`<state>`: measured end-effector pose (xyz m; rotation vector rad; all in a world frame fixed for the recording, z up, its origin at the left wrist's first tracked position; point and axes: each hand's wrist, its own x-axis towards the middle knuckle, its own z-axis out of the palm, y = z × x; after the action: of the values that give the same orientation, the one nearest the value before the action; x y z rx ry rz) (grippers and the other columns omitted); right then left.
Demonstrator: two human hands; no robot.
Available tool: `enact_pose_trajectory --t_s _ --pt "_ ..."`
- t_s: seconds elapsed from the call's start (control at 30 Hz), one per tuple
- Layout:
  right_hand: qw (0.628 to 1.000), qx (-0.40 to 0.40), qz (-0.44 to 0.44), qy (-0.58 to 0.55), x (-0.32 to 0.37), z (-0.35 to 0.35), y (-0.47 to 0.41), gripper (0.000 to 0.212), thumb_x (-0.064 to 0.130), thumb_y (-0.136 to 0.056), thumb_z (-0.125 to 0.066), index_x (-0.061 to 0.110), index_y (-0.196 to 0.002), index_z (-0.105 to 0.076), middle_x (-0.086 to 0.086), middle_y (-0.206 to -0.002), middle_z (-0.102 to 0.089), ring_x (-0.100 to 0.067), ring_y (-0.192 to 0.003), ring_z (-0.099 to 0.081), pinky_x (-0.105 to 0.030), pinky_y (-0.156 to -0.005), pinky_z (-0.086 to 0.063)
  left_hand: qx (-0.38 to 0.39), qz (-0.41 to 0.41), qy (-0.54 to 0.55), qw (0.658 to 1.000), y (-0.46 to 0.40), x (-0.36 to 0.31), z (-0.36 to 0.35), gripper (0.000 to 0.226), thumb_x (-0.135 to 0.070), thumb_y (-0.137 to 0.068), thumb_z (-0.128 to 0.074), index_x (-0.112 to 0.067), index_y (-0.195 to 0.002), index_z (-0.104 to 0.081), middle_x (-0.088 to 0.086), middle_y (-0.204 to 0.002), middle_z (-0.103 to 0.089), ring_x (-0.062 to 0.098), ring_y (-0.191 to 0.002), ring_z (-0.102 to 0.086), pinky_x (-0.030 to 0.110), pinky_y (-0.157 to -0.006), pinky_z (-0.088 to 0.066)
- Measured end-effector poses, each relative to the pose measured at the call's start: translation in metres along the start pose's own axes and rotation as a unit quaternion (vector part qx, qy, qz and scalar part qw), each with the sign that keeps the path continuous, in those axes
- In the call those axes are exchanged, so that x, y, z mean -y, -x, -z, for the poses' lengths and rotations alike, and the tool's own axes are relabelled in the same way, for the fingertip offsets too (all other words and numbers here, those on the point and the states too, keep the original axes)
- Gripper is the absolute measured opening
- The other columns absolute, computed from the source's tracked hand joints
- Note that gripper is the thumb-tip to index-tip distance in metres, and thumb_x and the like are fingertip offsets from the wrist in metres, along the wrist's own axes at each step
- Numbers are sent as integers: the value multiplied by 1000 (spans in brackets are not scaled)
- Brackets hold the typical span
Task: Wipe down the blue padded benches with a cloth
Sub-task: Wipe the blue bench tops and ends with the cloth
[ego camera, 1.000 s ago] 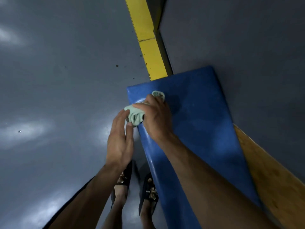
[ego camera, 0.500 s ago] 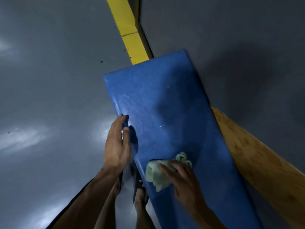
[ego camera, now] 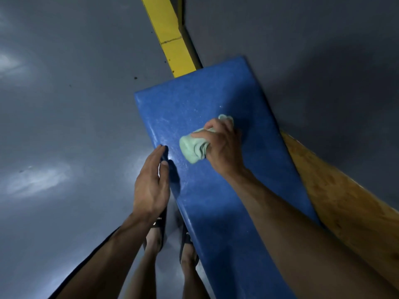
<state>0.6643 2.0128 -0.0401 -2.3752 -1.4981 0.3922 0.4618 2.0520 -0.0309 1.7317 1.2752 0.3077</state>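
Compared with half a second ago, the right hand (ego camera: 222, 145) has travelled up the blue padded bench (ego camera: 216, 201) from its near portion to roughly the middle of the visible pad, carrying the cloth (ego camera: 193, 146) with it. The fingers (ego camera: 210, 127) of that hand are curled over the bunched pale green cloth and press it against the surface; a tuft of cloth shows beyond the knuckles and a larger wad bulges out toward the left edge.

The left hand (ego camera: 152, 182) remains at the bench's left edge, fingers straight and together, grasping nothing. Its fingertips appear to touch the pad's rim, though the shadow there makes contact uncertain.

Fine pale streaks or specks show on the pad around the cloth; whether moisture or dust cannot be determined.

The near end of the bench runs out of frame at the bottom. The right forearm covers part of the pad's right side. A wooden board (ego camera: 345, 203) lies along the bench's right side and is cut off at the frame edge. A yellow strip (ego camera: 172, 39) disappears behind the bench's far end. Two sandalled feet (ego camera: 155, 238) stand on the grey floor (ego camera: 64, 126), partly hidden by the left arm and the bench.
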Motion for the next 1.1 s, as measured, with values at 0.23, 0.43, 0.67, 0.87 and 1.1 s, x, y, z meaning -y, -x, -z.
enact_pose_trajectory --t_s 0.23,0.43,0.67,0.87,1.1 --pt "998 38 -20 -42 -16 7 119 70 -1 -61 -48 32 -120 -68 6 -112 -54 -22 -102 -47 -45 -83 -46 -4 25 23 999 -12 -2 8 42 -36 -103 -35 -28 -140 -52 -16 -139 -56 0 -126 -50 22 -107 -37" --pt "996 43 13 -72 -6 6 69 37 10 -63 -69 26 -95 -75 5 -90 -55 -23 -90 -52 -44 -76 -49 -18 20 20 999 -25 0 16 36 -32 -106 -36 -31 -137 -55 -18 -133 -60 -2 -122 -54 20 -105 -41" --pt "998 -45 -5 -33 20 -8 -84 31 13 -73 -64 25 -100 -76 -1 -85 -51 -23 -85 -47 -44 -68 -46 -18 9 5 1000 -48 3 23 35 -19 -105 -40 -29 -134 -57 -18 -131 -60 -6 -117 -52 1 -96 -31" --pt "999 20 -11 -43 9 -1 21 58 4 -66 -47 26 -114 -71 -3 -97 -52 -30 -99 -50 -43 -87 -48 0 -13 14 1000 -76 -5 32 37 -31 -103 -37 -31 -135 -55 -18 -134 -58 2 -123 -52 17 -103 -38" --pt "997 50 -30 -45 17 -2 28 46 13 -59 -70 30 -101 -73 9 -89 -44 -24 -86 -51 -39 -70 -47 2 -21 2 1000 -101 -4 40 41 -33 -101 -35 -29 -137 -55 -14 -136 -57 9 -124 -49 24 -104 -39"
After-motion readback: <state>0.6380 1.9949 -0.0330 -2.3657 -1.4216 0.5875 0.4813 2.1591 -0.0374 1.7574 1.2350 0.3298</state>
